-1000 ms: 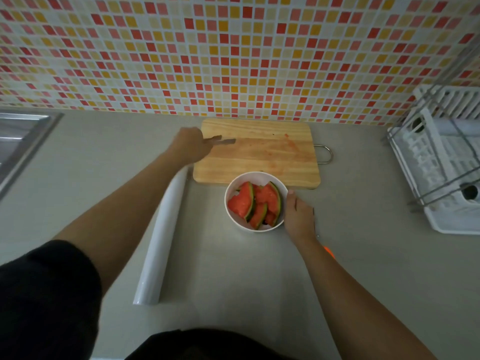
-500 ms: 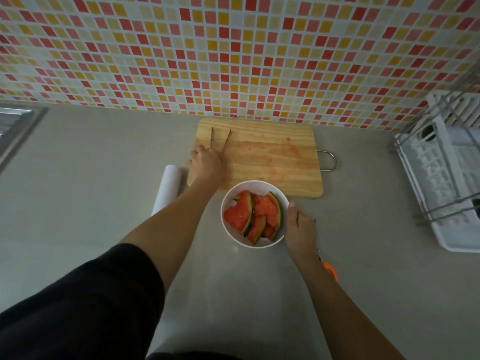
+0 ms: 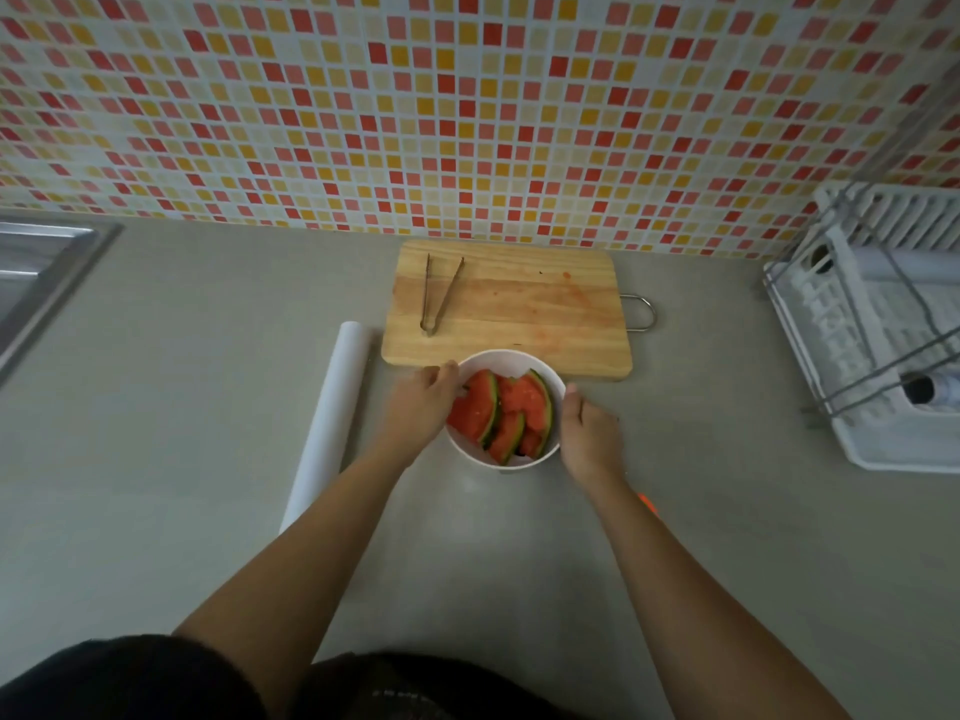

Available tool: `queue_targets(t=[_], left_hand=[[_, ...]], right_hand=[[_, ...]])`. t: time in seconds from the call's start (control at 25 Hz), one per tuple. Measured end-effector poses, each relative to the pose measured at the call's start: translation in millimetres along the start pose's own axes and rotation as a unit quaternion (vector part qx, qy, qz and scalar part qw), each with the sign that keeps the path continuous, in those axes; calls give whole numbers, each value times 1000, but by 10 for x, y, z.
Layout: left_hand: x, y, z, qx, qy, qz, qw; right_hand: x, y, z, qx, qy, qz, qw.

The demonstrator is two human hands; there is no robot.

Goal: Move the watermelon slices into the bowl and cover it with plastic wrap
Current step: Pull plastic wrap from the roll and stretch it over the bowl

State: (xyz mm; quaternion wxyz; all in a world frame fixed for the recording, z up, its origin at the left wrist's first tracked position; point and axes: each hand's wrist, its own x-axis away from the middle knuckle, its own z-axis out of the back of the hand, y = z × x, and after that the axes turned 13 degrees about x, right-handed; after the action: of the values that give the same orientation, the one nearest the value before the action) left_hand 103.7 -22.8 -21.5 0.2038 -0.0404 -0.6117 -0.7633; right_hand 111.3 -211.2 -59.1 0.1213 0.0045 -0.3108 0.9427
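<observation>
The white bowl [image 3: 511, 353] stands toward the worktop's [image 3: 701, 511] back edge, touching the wooden cutting board's [image 3: 519, 309] near edge, with the watermelon slices [image 3: 493, 413] inside. The left hand [image 3: 423, 405] curls its fingers [image 3: 442, 374] over the left rim. The right hand [image 3: 589, 433] lies against the right wall, thumb at the rim, and I cannot tell how its other fingers lie. The plastic wrap roll [image 3: 330, 413] lies left of the bowl.

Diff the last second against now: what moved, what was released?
The left grip let go of the tongs, now lying on the cutting board, and drew back toward the person to the left rim of the bowl. Unchanged: the right grip against the bowl's right side, the watermelon slices inside, the plastic wrap roll.
</observation>
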Motion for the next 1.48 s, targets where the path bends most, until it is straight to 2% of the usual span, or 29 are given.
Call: queue_targets(t=[0.12, 0.48, 0.6, 0.68, 0.76, 0.88, 1.04, 1.24, 1.32, 1.4, 1.48], left_hand=[[214, -54, 83, 65, 34, 21, 997], [577, -364, 98, 72, 21, 55, 996], [522, -313, 271, 76, 89, -15, 993], [386, -363, 667, 7, 164, -61, 985], [253, -557, 1175, 17, 198, -1, 980], [311, -829, 1490, 63, 123, 98, 986], [290, -828, 1369, -1, 33, 106, 994], [277, -657, 1186, -53, 66, 117, 989], [387, -567, 1198, 0, 57, 107, 993], [598, -454, 1204, 119, 8, 86, 989], [648, -240, 1068, 175, -49, 35, 983]], right_hand=[[234, -1, 14, -16, 8, 26, 999], [633, 179, -2, -11, 4, 11, 1000], [618, 187, 15, -3, -11, 11, 1000], [623, 178, 34, -7, -24, 12, 1000], [629, 185, 33, -3, -19, 16, 1000], [635, 171, 20, 7, -9, 6, 1000], [638, 186, -10, 18, -13, -19, 1000], [583, 176, -8, 17, -18, -30, 999], [655, 195, 5, 16, -21, -26, 999], [793, 218, 77, -19, -42, -10, 999], [696, 78, 208, -73, -51, 14, 996]])
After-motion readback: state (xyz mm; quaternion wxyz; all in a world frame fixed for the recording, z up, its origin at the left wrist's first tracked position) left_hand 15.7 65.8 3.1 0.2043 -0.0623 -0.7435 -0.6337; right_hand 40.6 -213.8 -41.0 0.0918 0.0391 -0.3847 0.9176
